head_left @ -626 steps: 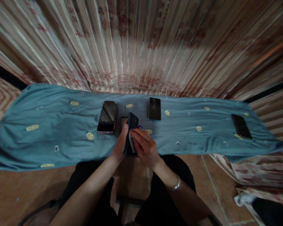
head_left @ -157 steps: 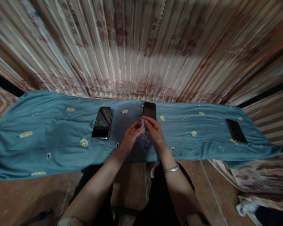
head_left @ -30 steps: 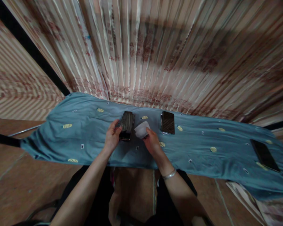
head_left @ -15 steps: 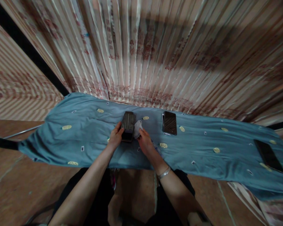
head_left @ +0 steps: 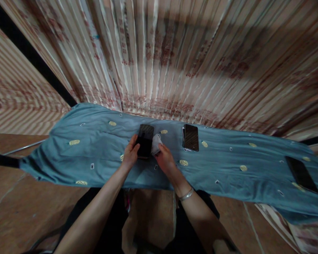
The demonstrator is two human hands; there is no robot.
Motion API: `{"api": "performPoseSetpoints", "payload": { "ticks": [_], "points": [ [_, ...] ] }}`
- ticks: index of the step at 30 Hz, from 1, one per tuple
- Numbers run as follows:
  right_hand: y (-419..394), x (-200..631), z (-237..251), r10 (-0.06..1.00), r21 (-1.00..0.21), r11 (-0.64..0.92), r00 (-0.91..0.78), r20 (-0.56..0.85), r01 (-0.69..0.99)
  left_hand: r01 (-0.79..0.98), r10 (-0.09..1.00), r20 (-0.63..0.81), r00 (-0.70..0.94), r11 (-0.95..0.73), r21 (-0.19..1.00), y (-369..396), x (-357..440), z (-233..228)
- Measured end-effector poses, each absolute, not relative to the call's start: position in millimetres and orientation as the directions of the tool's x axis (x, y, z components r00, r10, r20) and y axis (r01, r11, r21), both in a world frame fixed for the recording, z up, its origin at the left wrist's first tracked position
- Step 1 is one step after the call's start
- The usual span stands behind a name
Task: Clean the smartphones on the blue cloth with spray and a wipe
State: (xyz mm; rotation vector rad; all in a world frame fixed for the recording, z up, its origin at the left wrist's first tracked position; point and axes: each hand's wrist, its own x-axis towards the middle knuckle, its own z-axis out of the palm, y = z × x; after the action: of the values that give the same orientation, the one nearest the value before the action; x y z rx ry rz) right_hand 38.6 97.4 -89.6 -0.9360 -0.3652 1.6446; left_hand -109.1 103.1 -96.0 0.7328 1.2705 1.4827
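Note:
A dark smartphone (head_left: 145, 141) is held by its left edge in my left hand (head_left: 131, 152), thumb along the near-left corner and fingers at the side. Its black screen faces up. My right hand (head_left: 165, 157) pinches a crumpled pale cloth (head_left: 156, 144) close beside the phone's right edge; whether the cloth touches the phone I cannot tell. To the right lies a small stack of phones (head_left: 191, 137), a black one on top of a lighter one.
A blue-green cloth with yellow pineapple prints (head_left: 219, 151) covers the long narrow table. Another dark phone (head_left: 302, 174) lies near its right end. Behind hangs a striped, flower-printed curtain (head_left: 159, 70). A black pole (head_left: 34, 53) slants down at the left.
The phone has shifted slightly right and its tilt has changed, so the reflections on its screen differ. My right hand and the pale cloth have moved a little to the right.

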Motion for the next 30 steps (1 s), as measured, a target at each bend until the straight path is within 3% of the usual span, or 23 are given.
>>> {"api": "performPoseSetpoints", "payload": {
  "ticks": [8,14,30],
  "points": [
    [90,47,-93,0.949,-0.745,-0.286,-0.07,-0.307,-0.602,-0.421,0.936,-0.174,-0.307,0.03,0.906,105,-114,-80],
    [83,43,-95,0.957,-0.771,-0.264,-0.061,-0.282,-0.579,-0.55,0.933,-0.309,-0.183,0.163,0.819,101,-111,-67],
    [81,59,-85,0.969,-0.869,-0.247,-0.118,-0.217,-0.428,-0.693,0.907,-0.418,0.048,0.332,0.64,91,-111,-50]
  ]
}}
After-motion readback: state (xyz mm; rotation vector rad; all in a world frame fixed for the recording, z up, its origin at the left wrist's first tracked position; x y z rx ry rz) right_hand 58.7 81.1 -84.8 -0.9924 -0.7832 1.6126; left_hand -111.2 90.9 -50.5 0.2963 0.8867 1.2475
